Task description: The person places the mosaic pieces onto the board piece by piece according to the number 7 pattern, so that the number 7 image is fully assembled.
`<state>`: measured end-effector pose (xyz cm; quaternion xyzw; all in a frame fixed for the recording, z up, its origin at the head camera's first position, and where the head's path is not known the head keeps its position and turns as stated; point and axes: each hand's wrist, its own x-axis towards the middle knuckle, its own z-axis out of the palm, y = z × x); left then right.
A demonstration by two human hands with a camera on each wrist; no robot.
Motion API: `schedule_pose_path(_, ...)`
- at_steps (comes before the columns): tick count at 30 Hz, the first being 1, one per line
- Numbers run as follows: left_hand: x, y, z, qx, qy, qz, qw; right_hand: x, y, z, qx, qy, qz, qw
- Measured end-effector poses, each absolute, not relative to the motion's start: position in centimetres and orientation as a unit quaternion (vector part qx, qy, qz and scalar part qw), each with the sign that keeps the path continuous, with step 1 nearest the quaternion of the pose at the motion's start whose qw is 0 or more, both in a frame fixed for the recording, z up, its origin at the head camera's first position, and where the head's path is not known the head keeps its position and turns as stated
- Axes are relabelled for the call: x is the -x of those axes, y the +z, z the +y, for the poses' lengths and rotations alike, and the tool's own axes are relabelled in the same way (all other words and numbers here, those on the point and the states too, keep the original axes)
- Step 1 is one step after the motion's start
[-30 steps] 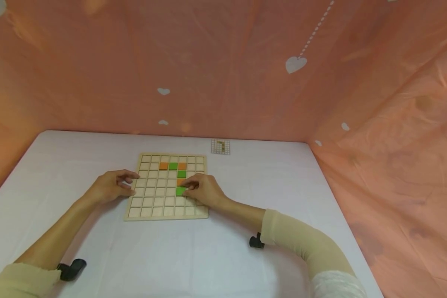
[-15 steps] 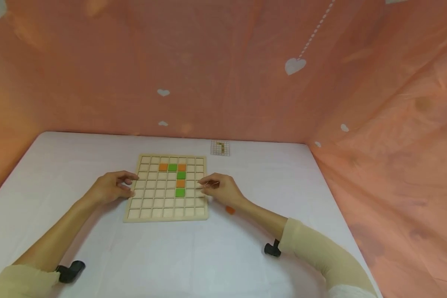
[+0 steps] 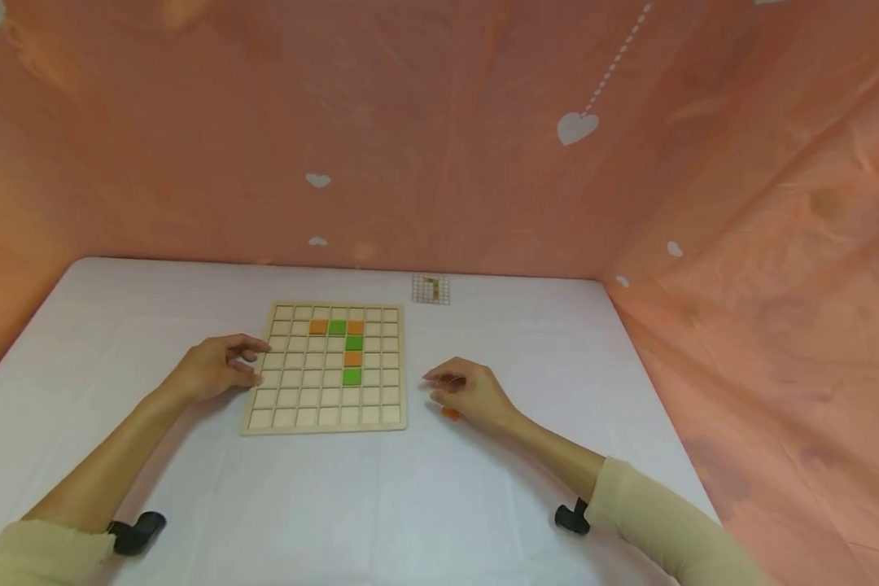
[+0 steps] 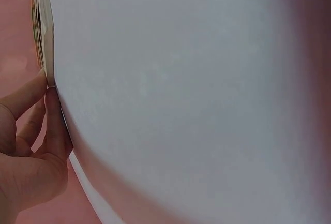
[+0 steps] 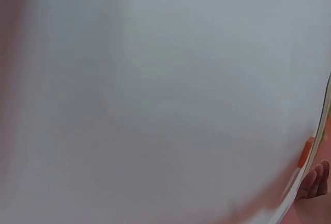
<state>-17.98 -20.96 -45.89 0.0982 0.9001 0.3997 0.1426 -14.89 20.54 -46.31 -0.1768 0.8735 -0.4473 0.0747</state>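
My left hand [image 3: 216,366] rests at the left edge of a wooden grid board [image 3: 287,399], index finger and thumb spread along its rim. Green and orange square tiles fill a short row and a column on the board, ending in a green tile [image 3: 352,377] at the bottom. Right of the board, my right hand [image 3: 476,395] hovers low with loosely bent fingers and nothing between them. Beneath it lies a loose orange tile [image 3: 450,413], partly covered by the hand. The right wrist view also catches the orange tile [image 5: 306,151] beside the fingertips.
A small card [image 3: 430,289] printed with a grid and a coloured pattern lies behind the board to the right. White cloth covers the table [image 3: 381,505]. An orange curtain [image 3: 439,146] with white hearts stands along the back and sides.
My right hand has left the green tile at the column's lower end and moved right and nearer, off the board to the loose orange tile. The left hand stays put.
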Motion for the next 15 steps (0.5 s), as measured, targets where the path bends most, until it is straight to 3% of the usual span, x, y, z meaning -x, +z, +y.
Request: schedule_pose_path(15, 17.8, -46.1, -21.1, -0.106, 0.388, 0.907, 0.126, 11.6, -47.7, 23.6, 0.146, -0.444, 0.883, 0.051)
